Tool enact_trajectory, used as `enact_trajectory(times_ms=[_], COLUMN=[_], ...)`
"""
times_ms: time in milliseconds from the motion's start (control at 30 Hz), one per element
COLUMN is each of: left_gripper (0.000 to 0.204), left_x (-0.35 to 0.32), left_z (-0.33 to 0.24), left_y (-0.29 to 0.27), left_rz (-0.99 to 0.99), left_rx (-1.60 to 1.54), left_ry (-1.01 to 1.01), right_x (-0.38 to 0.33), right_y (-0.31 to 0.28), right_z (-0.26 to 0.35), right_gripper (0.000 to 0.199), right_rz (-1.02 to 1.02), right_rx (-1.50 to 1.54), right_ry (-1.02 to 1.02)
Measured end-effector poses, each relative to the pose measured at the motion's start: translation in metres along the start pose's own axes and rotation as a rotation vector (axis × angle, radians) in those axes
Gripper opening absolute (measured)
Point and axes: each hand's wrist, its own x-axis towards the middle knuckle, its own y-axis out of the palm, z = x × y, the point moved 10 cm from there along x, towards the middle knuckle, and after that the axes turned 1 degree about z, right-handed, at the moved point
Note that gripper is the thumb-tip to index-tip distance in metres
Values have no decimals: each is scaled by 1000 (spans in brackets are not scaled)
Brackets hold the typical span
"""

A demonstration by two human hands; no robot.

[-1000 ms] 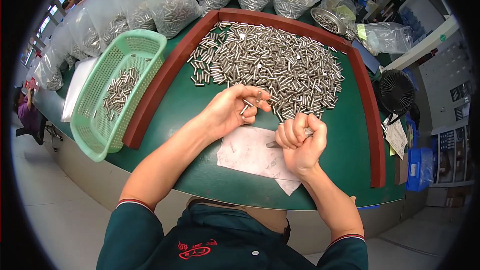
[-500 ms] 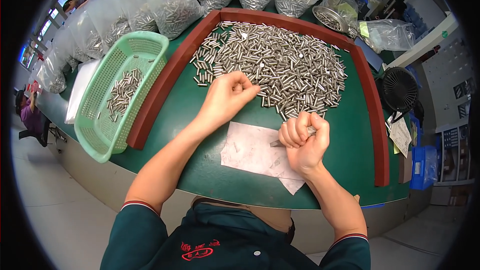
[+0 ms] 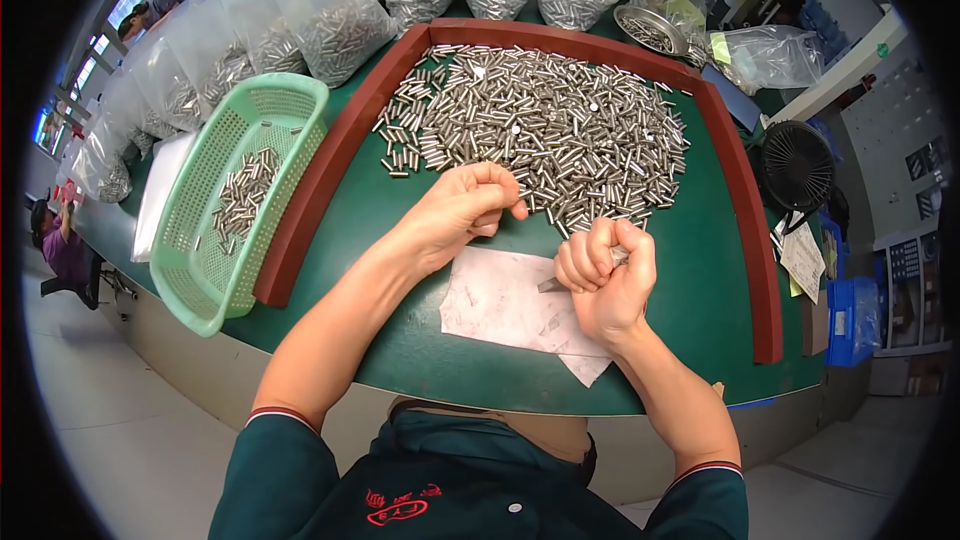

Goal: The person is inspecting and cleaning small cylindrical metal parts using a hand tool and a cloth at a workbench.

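A wide heap of short shiny metal pins (image 3: 560,120) is spread on the green tabletop. At the heap's near edge my left hand (image 3: 465,210) is closed, fingertips curled in; whether a pin is between them is hidden. My right hand (image 3: 610,275) makes a fist around a tool whose flat grey metal end (image 3: 550,286) sticks out on the left side; its other end shows pale near the thumb, and its kind is not clear. Under and beside this fist lies a smudged whitish cloth or paper sheet (image 3: 500,305).
Dark red bars (image 3: 325,165) frame the heap on three sides. To the left stands a green plastic basket (image 3: 185,290) with some pins inside. Clear bags of pins (image 3: 340,40) line the back and left. A metal bowl (image 3: 650,30) and a black fan (image 3: 797,165) are at right.
My left hand has shifted slightly right and down, its fingers curling in more. My right fist stays almost in place. The whole view has shifted a little.
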Motion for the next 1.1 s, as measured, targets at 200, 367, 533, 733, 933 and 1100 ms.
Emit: enact_trajectory(times_ms=[200, 367, 533, 733, 933, 1100], left_gripper=[12, 13, 14, 15, 15, 16], left_x=[4, 3, 1, -14, -29, -26], left_z=[15, 17, 21, 2, -5, -5], left_y=[17, 23, 22, 32, 58, 58], left_rz=[114, 168, 156, 144, 185, 84], left_rx=[-262, -324, -308, 195, 954, 1168], left_ry=[-87, -128, -138, -68, 48, 89], right_x=[1, 0, -2, -5, -4, -6], right_y=[-4, -2, -4, 1, -3, -8], right_z=[1, 4, -2, 0, 26, 22], right_gripper=[39, 39, 39, 40, 37, 35], right_rz=[-4, -4, -16, 8, 1, -53], right_rx=[6, -8, 4, 0, -24, -7], right_ry=[4, 4, 33, -20, -213, -209])
